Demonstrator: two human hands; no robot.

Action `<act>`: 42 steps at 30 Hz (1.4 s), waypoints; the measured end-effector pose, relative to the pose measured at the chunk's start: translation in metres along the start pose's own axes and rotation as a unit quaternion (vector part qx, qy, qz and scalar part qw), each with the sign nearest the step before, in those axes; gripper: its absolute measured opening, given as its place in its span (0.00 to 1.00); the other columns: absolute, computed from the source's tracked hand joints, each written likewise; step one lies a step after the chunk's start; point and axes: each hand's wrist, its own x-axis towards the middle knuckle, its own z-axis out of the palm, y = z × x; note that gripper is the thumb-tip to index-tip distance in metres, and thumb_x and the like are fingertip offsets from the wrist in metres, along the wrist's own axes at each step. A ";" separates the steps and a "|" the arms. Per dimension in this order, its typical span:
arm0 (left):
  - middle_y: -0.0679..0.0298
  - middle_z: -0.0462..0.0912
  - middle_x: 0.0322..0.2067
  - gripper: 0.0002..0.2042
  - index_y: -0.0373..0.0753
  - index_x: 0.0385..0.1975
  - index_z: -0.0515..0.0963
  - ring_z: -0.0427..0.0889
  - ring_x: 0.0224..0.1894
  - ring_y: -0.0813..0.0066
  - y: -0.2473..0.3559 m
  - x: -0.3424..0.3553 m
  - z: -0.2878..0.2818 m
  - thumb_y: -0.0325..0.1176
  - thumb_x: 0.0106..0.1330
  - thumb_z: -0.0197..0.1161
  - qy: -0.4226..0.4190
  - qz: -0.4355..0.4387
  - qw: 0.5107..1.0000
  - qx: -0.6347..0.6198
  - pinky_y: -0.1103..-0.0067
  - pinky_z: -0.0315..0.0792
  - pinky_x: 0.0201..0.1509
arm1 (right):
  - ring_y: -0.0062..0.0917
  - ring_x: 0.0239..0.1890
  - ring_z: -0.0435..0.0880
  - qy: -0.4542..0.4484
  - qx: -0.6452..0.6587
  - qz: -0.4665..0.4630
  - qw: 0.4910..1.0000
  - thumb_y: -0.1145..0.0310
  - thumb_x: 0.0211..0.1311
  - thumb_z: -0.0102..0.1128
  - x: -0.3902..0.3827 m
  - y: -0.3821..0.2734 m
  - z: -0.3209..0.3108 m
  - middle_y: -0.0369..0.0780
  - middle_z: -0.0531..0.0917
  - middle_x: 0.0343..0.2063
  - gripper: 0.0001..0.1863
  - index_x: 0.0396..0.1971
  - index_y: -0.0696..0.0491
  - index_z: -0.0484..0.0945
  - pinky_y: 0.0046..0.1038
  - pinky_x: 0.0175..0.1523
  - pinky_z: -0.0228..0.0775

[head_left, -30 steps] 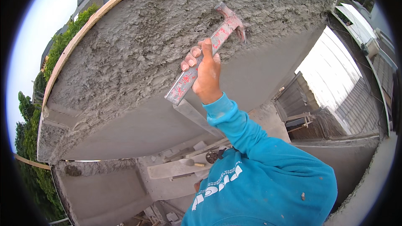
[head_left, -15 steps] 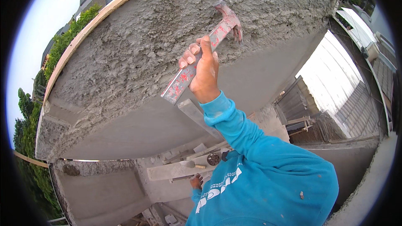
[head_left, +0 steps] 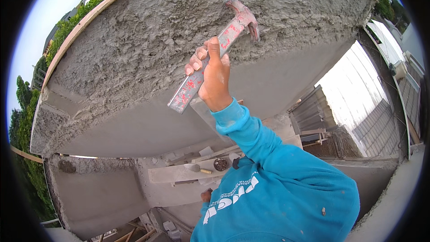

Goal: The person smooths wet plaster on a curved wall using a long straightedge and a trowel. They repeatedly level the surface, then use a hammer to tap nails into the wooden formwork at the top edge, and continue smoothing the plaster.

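My right hand [head_left: 214, 74] is raised in the middle of the view, its fingers wrapped round the handle of a claw hammer [head_left: 244, 15]. The hammer is grey with worn red paint, and its head points up in front of the rough grey cement wall [head_left: 156, 27]. Whether the head touches the wall I cannot tell. My left hand [head_left: 206, 195] hangs low beside my blue sleeve and body, small and partly hidden, its fingers unclear. Near it, on a plank [head_left: 168, 175], lie a trowel [head_left: 206, 170] and a round container [head_left: 220, 164] with small dark bits.
A wooden strip [head_left: 89, 20] edges the wall's top. Below the rough band runs smooth plaster [head_left: 134, 130]. Behind my wrist is a grey board [head_left: 204, 112]. To the right are corrugated roof sheets [head_left: 354, 89]; at the lower left, a low plastered wall [head_left: 98, 195] and loose timber [head_left: 134, 233].
The hammer and my right hand have shifted slightly left and up in view, still in the same grip. My left hand shows less than before. The whole view has shifted a little.
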 end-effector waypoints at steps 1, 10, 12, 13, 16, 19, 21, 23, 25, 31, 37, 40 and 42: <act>0.63 0.86 0.42 0.14 0.37 0.51 0.81 0.87 0.43 0.62 0.008 0.003 -0.003 0.35 0.68 0.63 0.009 0.006 0.999 -0.033 0.68 0.76 0.36 | 0.20 0.20 0.71 -0.016 -0.024 0.009 1.000 0.52 0.75 0.57 -0.003 -0.003 -0.007 0.34 0.69 0.26 0.18 0.41 0.49 0.61 0.29 0.24 0.72; 0.63 0.86 0.45 0.16 0.35 0.51 0.82 0.86 0.45 0.65 0.088 0.013 -0.038 0.36 0.68 0.61 0.100 -0.170 0.918 -0.343 0.69 0.76 0.41 | 0.16 0.20 0.72 -0.065 -0.388 0.054 0.918 0.54 0.72 0.63 -0.061 -0.033 -0.124 0.33 0.73 0.23 0.23 0.54 0.55 0.70 0.22 0.25 0.69; 0.63 0.86 0.44 0.16 0.35 0.51 0.82 0.86 0.44 0.66 0.079 0.003 -0.028 0.36 0.68 0.62 0.112 -0.164 0.919 -0.341 0.71 0.76 0.39 | 0.14 0.23 0.72 -0.070 -0.512 0.077 0.853 0.55 0.71 0.64 -0.077 -0.045 -0.178 0.32 0.75 0.23 0.23 0.56 0.56 0.75 0.22 0.28 0.67; 0.64 0.86 0.43 0.15 0.35 0.50 0.82 0.87 0.44 0.66 0.065 0.003 -0.018 0.36 0.68 0.62 0.119 -0.160 0.918 -0.343 0.71 0.75 0.38 | 0.13 0.24 0.71 -0.066 -0.551 0.113 0.824 0.56 0.71 0.65 -0.085 -0.051 -0.201 0.32 0.77 0.24 0.23 0.55 0.57 0.77 0.22 0.29 0.66; 0.64 0.86 0.42 0.13 0.37 0.48 0.83 0.87 0.41 0.68 0.068 -0.004 0.005 0.35 0.68 0.61 0.102 -0.187 0.911 -0.353 0.75 0.75 0.35 | 0.31 0.22 0.77 -0.131 -0.707 0.088 0.690 0.59 0.67 0.67 -0.115 -0.071 -0.294 0.42 0.80 0.22 0.16 0.37 0.59 0.82 0.35 0.31 0.69; 0.57 0.88 0.41 0.11 0.38 0.45 0.84 0.88 0.40 0.64 -0.002 -0.006 0.055 0.34 0.68 0.61 0.027 -0.150 0.978 -0.140 0.70 0.79 0.43 | 0.46 0.26 0.82 -0.149 -0.766 0.200 0.593 0.55 0.65 0.67 -0.148 -0.094 -0.345 0.52 0.82 0.23 0.18 0.34 0.58 0.82 0.40 0.33 0.70; 0.54 0.88 0.42 0.12 0.40 0.44 0.85 0.88 0.43 0.59 -0.017 -0.006 0.079 0.36 0.69 0.58 -0.001 -0.084 0.994 0.074 0.67 0.80 0.50 | 0.49 0.29 0.83 -0.147 -0.782 0.224 0.563 0.55 0.65 0.66 -0.154 -0.112 -0.359 0.53 0.83 0.25 0.17 0.36 0.56 0.83 0.42 0.35 0.71; 0.54 0.88 0.44 0.15 0.42 0.43 0.85 0.86 0.48 0.54 0.007 -0.010 0.084 0.41 0.71 0.53 -0.004 -0.061 0.976 0.208 0.65 0.77 0.56 | 0.52 0.31 0.84 -0.158 -0.800 0.246 0.524 0.55 0.65 0.66 -0.153 -0.124 -0.373 0.53 0.84 0.27 0.16 0.38 0.55 0.83 0.45 0.36 0.72; 0.52 0.87 0.46 0.17 0.44 0.44 0.87 0.82 0.54 0.50 0.031 -0.007 0.087 0.45 0.71 0.54 -0.001 -0.093 0.983 0.161 0.64 0.74 0.62 | 0.54 0.33 0.84 -0.178 -0.817 0.256 0.486 0.56 0.65 0.65 -0.143 -0.133 -0.383 0.54 0.84 0.27 0.16 0.40 0.54 0.83 0.47 0.37 0.73; 0.57 0.90 0.34 0.16 0.42 0.47 0.88 0.89 0.40 0.65 0.144 -0.013 0.082 0.42 0.65 0.64 0.165 -0.135 0.963 -0.166 0.71 0.79 0.51 | 0.54 0.39 0.85 -0.250 -0.860 0.271 0.353 0.54 0.64 0.65 -0.121 -0.168 -0.406 0.53 0.86 0.32 0.18 0.46 0.52 0.83 0.50 0.44 0.77; 0.56 0.90 0.37 0.14 0.43 0.47 0.88 0.89 0.42 0.59 0.180 -0.015 0.120 0.39 0.66 0.63 0.170 -0.178 0.950 -0.191 0.69 0.80 0.52 | 0.55 0.40 0.85 -0.303 -0.865 0.327 0.232 0.55 0.62 0.65 -0.128 -0.199 -0.456 0.54 0.86 0.34 0.20 0.49 0.51 0.82 0.52 0.47 0.76; 0.53 0.89 0.37 0.11 0.45 0.43 0.88 0.88 0.41 0.54 0.170 -0.007 0.146 0.37 0.66 0.63 0.193 -0.222 0.933 -0.205 0.67 0.80 0.52 | 0.56 0.40 0.85 -0.298 -0.861 0.345 0.227 0.54 0.62 0.65 -0.143 -0.206 -0.474 0.55 0.86 0.36 0.22 0.51 0.51 0.81 0.53 0.47 0.76; 0.53 0.89 0.37 0.10 0.45 0.42 0.89 0.88 0.40 0.52 0.152 0.011 0.167 0.37 0.66 0.63 0.206 -0.242 0.926 -0.203 0.66 0.80 0.52 | 0.55 0.41 0.85 -0.274 -0.859 0.365 0.230 0.55 0.61 0.65 -0.154 -0.206 -0.482 0.54 0.86 0.37 0.21 0.50 0.52 0.81 0.52 0.47 0.77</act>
